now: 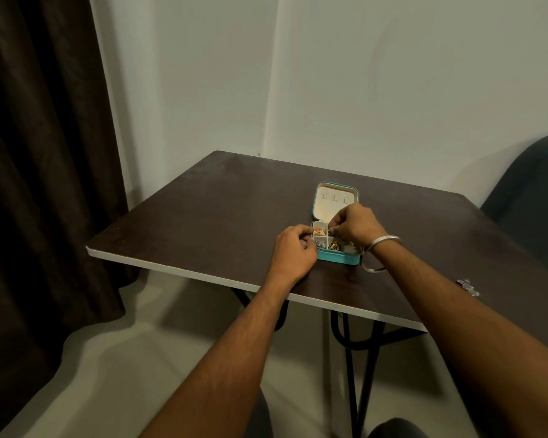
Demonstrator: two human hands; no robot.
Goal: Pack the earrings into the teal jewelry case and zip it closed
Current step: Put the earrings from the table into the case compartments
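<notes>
The teal jewelry case (337, 257) lies open near the middle of the dark brown worktop (203, 216), a little toward the near edge, its lid (335, 200) folded back flat behind the base. The shell is a bright teal with rounded corners; the lining is cream, and the inside of the lid shows three small cream tabs in a row. The base is split by cream dividers into small compartments, and earrings (319, 231) sit in them: a gold-orange cluster in the left rear compartment and darker, greenish and silvery pieces along the near row, too small to tell apart. The left hand (293, 248) rests at the case's left edge with its fingers (304, 232) curled inward beside the gold cluster; whether they actually pinch an earring cannot be told. The right hand (353, 226) hovers over the centre of the base with its fingers (334, 224) bunched and pointing down into the compartments, and what they grasp, if anything, is hidden. A silver bangle (381, 243) circles the right wrist. Another small silvery piece (469, 287) lies on the worktop well to the right, near that forearm. A dark curtain (45, 153) hangs at the left and a dark chair (532, 191) stands at the right.
</notes>
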